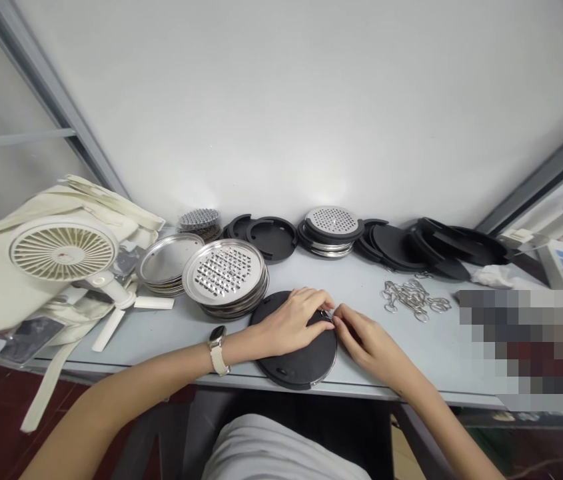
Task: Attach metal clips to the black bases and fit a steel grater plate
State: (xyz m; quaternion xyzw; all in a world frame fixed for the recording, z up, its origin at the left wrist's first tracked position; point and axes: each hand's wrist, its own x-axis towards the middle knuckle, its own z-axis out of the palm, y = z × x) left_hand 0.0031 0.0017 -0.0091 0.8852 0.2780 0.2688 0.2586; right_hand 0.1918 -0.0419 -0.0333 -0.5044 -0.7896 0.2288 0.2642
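A black disc point(311, 360) lies on the table point(356, 287), the landmark for everything else. The left hand point(304, 317) rests over it, thumb and fingers bent around a small metal piece point(328, 316) at the disc's right edge; whether they grip it, one cannot tell. The right hand point(368, 339), just right of the disc, pinches at that same piece with thumb and forefinger. Left of and beyond the disc stands a stack of graters point(225, 275); farther left lies a fan point(64, 253). Black trays point(274, 240) sit beyond the disc, and clips point(414, 297) lie heaped to its right.
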